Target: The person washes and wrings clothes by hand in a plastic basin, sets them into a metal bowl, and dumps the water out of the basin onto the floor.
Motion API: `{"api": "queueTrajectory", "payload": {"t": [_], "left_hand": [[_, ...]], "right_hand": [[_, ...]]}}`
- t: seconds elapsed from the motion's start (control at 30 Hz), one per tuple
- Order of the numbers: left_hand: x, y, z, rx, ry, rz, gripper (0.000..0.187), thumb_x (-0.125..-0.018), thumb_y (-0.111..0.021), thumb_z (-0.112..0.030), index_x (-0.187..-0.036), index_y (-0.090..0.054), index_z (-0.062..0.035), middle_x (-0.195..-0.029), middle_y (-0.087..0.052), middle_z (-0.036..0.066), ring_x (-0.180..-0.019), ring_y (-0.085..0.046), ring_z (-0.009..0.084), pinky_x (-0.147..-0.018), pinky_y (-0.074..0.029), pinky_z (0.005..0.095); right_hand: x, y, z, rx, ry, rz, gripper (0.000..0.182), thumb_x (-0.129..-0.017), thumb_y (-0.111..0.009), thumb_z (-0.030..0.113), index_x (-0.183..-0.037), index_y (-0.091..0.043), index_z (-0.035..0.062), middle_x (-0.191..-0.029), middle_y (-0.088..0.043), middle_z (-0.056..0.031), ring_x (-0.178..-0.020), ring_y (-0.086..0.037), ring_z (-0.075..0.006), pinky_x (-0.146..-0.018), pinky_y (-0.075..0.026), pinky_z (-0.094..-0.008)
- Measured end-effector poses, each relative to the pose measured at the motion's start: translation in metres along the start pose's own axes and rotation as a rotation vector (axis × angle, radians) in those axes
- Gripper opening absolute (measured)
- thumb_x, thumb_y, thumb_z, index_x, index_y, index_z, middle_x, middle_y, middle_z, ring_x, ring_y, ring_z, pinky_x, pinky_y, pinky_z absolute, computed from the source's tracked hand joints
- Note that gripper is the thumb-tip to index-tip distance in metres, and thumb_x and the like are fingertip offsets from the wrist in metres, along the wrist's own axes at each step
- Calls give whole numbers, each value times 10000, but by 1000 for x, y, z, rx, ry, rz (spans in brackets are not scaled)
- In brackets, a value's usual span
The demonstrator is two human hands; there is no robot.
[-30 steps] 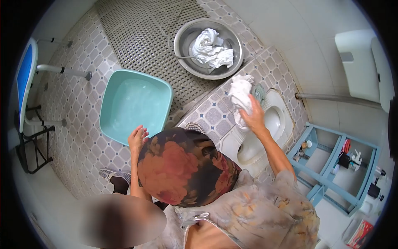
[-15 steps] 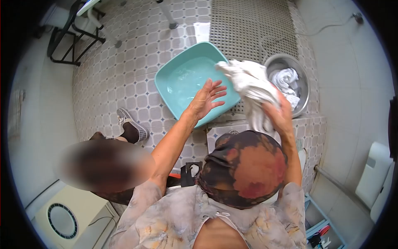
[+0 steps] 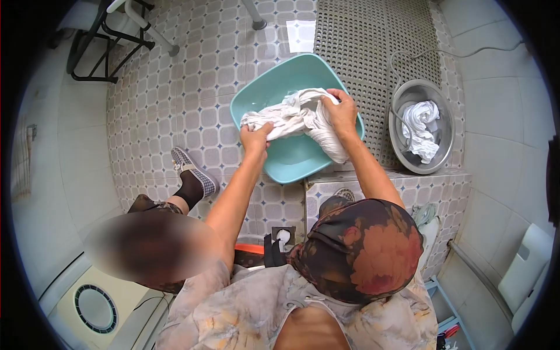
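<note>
A bunched white cloth (image 3: 291, 117) stretches between my two hands over the teal basin (image 3: 240, 100), which has water in it. My left hand (image 3: 255, 139) is closed on the cloth's left end, thumb on top, close to the basin's left side. At the cloth's right part, my right hand (image 3: 342, 111) grips a fold near the basin's right rim. A thick, pleated length of the cloth hangs below my right hand and overlaps the basin's lower right edge in this view.
To the right, a steel bowl (image 3: 448, 143) holds more white cloth (image 3: 421, 128). A perforated mat (image 3: 373, 52) covers the floor behind, and a thin hose (image 3: 466, 54) runs to the bowl. A tiled step (image 3: 385, 185) lies nearer me. A black metal frame (image 3: 93, 76) stands far left.
The white cloth has moved left from beside the steel bowl to over the basin. My left hand, open before, has taken hold of one end. My right hand still grips it.
</note>
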State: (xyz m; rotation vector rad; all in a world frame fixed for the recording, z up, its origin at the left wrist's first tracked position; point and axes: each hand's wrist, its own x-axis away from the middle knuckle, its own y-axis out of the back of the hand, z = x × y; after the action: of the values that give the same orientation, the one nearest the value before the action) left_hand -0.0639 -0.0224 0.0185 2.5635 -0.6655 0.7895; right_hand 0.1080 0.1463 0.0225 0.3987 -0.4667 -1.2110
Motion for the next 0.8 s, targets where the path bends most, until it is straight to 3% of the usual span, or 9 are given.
{"api": "queueTrajectory", "payload": {"t": [0.07, 0.1, 0.13, 0.17, 0.23, 0.27, 0.4, 0.6, 0.8], "left_hand": [[10, -1, 6, -286, -469, -192, 693, -723, -788, -104, -1313, -430, -36, -938, -641, 105, -761, -625, 233, -695, -521, 375], [27, 3, -6, -404, -375, -115, 731, -705, -798, -141, -1331, -441, -18, -1081, -600, 181, -947, -598, 277, -836, -494, 406], [35, -1, -7, -603, -529, -146, 733, -707, -786, -156, -1344, -441, -44, -1153, -549, 207, -1033, -547, 317, -891, -457, 434], [39, -5, -6, -801, -684, -178, 735, -708, -773, -170, -1357, -442, -69, -1224, -498, 233, -1118, -496, 358, -947, -420, 461], [31, -8, -1, -1058, -918, -128, 734, -727, -741, -257, -1389, -447, -141, -1428, -316, 240, -1323, -270, 433, -1064, -272, 553], [22, -10, 1, -1143, -937, -62, 725, -738, -731, -273, -1392, -447, -144, -1438, -312, 229, -1332, -260, 430, -1062, -264, 567], [-14, -21, 17, -1393, -901, 116, 714, -770, -699, -314, -1417, -431, -174, -1475, -301, 192, -1360, -229, 427, -1058, -234, 607], [-48, -43, 10, -1478, -716, 263, 778, -813, -659, -401, -1484, -318, -200, -1462, -320, 207, -1305, -335, 449, -1000, -327, 597], [-31, -39, 15, -1075, -285, 235, 726, -847, -616, -444, -1429, -349, -102, -1206, -526, 292, -1032, -581, 467, -851, -480, 538]], "right_hand": [[0, -3, 0, 257, 184, 68, 422, -771, -726, 275, -1149, -650, 104, -1157, -613, -129, -1023, -597, -314, -861, -500, -414], [6, -7, 3, 401, 254, 163, 469, -774, -716, 282, -1199, -619, 109, -1228, -565, -138, -1077, -564, -340, -877, -492, -444], [13, -11, 10, 543, 324, 258, 518, -778, -706, 289, -1250, -587, 113, -1299, -516, -147, -1131, -531, -365, -893, -484, -475], [24, -13, 22, 666, 261, 456, 680, -790, -695, 338, -1393, -443, 150, -1469, -330, -173, -1215, -438, -434, -924, -447, -545], [37, -22, 9, 795, 373, 547, 733, -794, -692, 383, -1429, -397, 164, -1507, -270, -193, -1245, -405, -455, -950, -422, -567], [39, -29, 2, 859, 431, 595, 760, -797, -690, 405, -1447, -374, 171, -1527, -240, -203, -1259, -388, -466, -963, -410, -578], [27, -46, -6, 1059, 619, 721, 908, -779, -679, 525, -1516, -252, 209, -1571, -152, -205, -1335, -313, -493, -1024, -367, -596], [-28, -43, -3, 753, 429, 830, 798, -787, -630, 568, -1486, -301, 369, -1565, -181, -192, -1367, -276, -488, -1110, -278, -567], [-33, -58, -32, 526, 358, 448, 511, -858, -574, 491, -1345, -537, 340, -1445, -379, -226, -1308, -372, -444, -1071, -337, -525]]}}
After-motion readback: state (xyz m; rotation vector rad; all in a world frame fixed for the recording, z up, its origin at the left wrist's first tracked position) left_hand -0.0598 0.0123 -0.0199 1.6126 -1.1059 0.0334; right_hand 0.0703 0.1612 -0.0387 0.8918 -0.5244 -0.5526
